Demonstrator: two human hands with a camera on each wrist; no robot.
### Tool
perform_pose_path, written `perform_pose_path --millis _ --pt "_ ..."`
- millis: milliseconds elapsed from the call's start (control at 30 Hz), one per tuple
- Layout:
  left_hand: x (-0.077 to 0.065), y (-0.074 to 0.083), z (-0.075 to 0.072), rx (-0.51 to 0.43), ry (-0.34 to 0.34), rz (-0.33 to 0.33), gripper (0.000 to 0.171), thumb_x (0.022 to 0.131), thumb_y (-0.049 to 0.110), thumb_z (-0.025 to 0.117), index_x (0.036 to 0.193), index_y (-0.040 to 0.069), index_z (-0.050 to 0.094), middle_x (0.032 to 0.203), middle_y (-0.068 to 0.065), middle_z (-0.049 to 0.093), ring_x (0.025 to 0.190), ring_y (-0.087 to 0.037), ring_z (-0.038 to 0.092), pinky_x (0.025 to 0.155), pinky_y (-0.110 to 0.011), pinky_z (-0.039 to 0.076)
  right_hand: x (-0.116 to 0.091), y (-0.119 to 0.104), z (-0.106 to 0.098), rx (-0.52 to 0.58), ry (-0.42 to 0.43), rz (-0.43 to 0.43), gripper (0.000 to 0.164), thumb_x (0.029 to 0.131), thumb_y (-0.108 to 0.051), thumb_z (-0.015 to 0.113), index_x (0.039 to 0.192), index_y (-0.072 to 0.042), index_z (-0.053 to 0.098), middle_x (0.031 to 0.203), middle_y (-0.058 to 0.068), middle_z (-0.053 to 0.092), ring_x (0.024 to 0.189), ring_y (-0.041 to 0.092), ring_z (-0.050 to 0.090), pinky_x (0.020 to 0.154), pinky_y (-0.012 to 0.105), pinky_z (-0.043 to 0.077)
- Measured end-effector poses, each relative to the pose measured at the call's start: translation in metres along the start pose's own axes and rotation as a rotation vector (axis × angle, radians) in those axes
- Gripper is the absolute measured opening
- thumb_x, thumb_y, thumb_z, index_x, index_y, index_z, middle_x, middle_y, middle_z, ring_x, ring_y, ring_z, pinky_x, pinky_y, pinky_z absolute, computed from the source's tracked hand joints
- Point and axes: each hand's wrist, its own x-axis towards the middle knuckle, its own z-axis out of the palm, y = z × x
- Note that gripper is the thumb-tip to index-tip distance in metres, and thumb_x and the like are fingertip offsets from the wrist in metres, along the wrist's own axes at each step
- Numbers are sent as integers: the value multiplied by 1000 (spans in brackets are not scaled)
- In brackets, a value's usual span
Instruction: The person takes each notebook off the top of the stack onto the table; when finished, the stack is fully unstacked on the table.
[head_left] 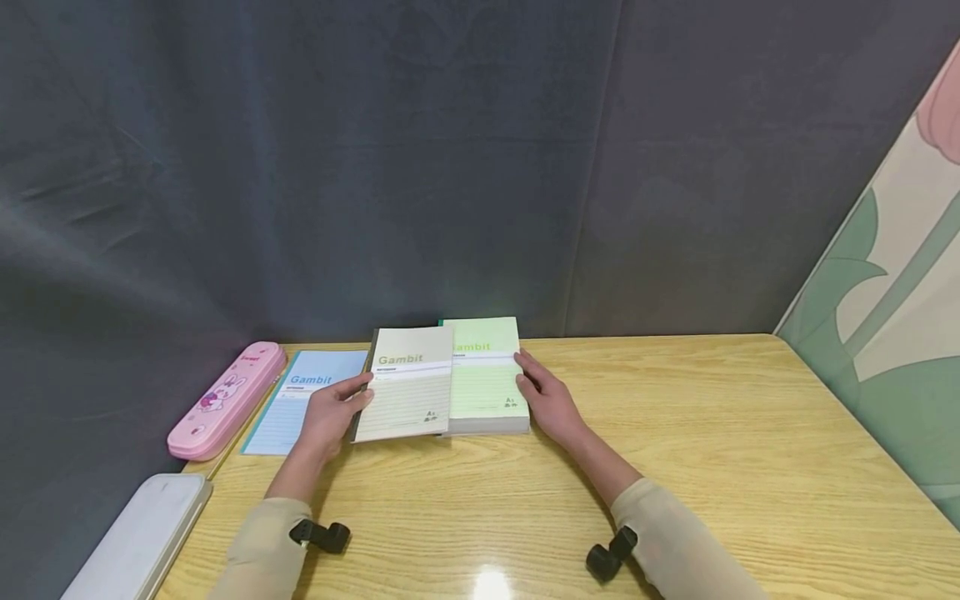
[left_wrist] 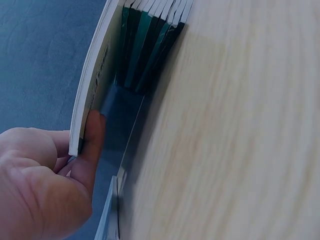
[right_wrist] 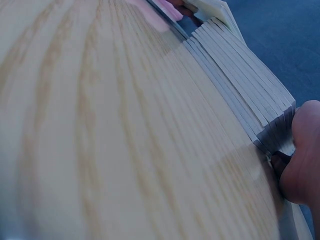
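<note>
My left hand [head_left: 328, 419] pinches a cream "Gambit" notebook [head_left: 408, 400] by its dark spine edge, thumb on the cover and fingers underneath. That notebook is tilted up on its left side, and its right part overlaps a stack of notebooks [head_left: 487, 426] with a green cover on top. In the left wrist view, the stack's spines [left_wrist: 140, 47] show dark and green below the raised notebook [left_wrist: 87, 85]. Against the stack's right side rests my right hand [head_left: 551, 404]; its fingertips touch the page edges. Partly behind my left hand lies a blue notebook [head_left: 273, 425].
A pink pencil case [head_left: 228, 400] with a rabbit picture lies at the table's left edge, with a white case [head_left: 142, 533] nearer. Behind the wooden table [head_left: 675, 433] hangs a dark curtain [head_left: 450, 167]. A flower-patterned panel [head_left: 885, 333] stands to the right.
</note>
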Motion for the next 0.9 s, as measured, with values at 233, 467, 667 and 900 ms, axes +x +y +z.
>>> perform_pose_path --millis 233,467,667,900 --pt "0 -5 -8 5 18 -33 43 101 17 65 143 7 59 150 -15 49 128 -26 49 81 -17 45 0 -1 -1 5 0 5 48 110 -25 48 155 -11 42 164 2 31 150 22 26 121 43 22" --pt "-3 -10 -16 -48 12 -46 45 101 14 65 144 3 56 152 -19 46 138 -29 43 87 -17 50 0 -1 0 -1 -4 2 49 110 -25 47 156 -10 41 164 4 30 150 23 25 121 44 22" --pt "-3 -14 -20 -21 2 -47 44 102 12 63 144 1 55 151 -19 47 139 -28 42 99 -23 47 0 -1 -1 -6 -5 2 49 110 -25 47 156 -10 41 164 4 30 150 23 25 121 44 21" --pt "-3 -19 -21 59 -24 -36 43 101 9 63 142 -2 56 152 -22 44 145 -36 34 115 -45 33 0 -1 0 -6 -1 2 48 110 -25 47 156 -10 41 164 6 30 151 23 24 121 45 21"
